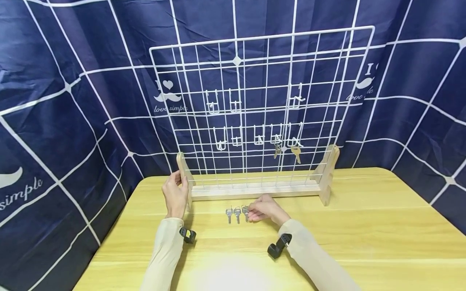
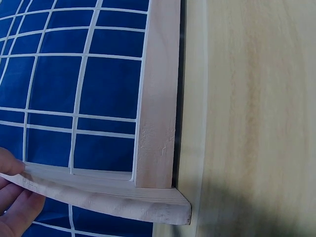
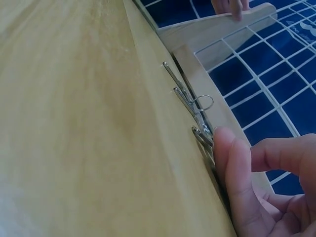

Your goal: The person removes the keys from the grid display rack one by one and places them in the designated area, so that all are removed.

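Near the tabletop's point(image 1: 382, 226) back edge: two hung keys point(image 1: 296, 153), three loose keys point(image 1: 237, 216) left; left hand point(image 1: 175, 194) grips stand point(image 1: 291, 191), right hand point(image 1: 267, 209) at rightmost, pinch unclear.

The navy curtain point(image 1: 262, 16) bears white print: left of centre, a partly covered "I", a heart point(image 1: 168, 84), a moustache point(image 1: 167, 97) and "love simple"; far left, "simple" beneath another moustache; at right, "I" above a third, its script only partly legible.

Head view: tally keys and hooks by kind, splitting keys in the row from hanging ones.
Silver keys in the row: 3
Hanging keys: 2
White hooks on the grid: 8
Total: 13
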Action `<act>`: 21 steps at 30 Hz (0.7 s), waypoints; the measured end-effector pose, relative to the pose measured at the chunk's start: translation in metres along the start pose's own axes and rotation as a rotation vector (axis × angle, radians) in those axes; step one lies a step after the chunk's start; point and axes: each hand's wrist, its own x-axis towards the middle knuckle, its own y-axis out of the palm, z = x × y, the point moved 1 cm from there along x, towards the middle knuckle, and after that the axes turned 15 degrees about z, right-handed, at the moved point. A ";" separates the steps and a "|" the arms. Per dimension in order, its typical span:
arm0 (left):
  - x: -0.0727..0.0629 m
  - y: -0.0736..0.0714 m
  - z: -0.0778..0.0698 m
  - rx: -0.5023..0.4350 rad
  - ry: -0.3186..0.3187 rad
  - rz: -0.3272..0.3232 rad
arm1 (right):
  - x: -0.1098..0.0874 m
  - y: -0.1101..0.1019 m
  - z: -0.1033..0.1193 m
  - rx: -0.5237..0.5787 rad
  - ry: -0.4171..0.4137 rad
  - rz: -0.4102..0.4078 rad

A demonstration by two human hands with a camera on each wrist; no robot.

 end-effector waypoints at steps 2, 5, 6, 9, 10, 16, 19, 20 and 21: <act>0.000 0.000 0.000 0.002 0.005 -0.002 | 0.001 0.000 0.001 -0.009 0.000 0.000; 0.000 -0.002 -0.001 0.003 0.007 -0.004 | 0.001 0.001 0.002 -0.032 0.003 -0.008; 0.000 -0.002 -0.002 0.002 0.009 -0.006 | 0.000 0.001 0.003 -0.039 0.005 -0.011; 0.000 -0.002 -0.003 0.002 0.012 -0.005 | -0.001 0.002 0.003 -0.061 0.009 -0.020; 0.000 -0.002 -0.003 0.003 0.012 -0.004 | -0.001 0.002 0.003 -0.065 0.008 -0.021; 0.001 0.000 -0.003 -0.002 0.011 0.001 | -0.004 0.002 0.003 -0.056 0.003 -0.025; 0.001 0.001 -0.003 -0.009 0.012 0.005 | -0.006 0.002 0.004 -0.060 0.010 -0.040; 0.001 0.001 -0.003 -0.009 0.013 0.007 | -0.007 0.002 0.004 -0.062 0.013 -0.042; 0.001 0.001 -0.003 -0.010 0.014 0.008 | -0.009 0.001 0.005 -0.068 0.015 -0.049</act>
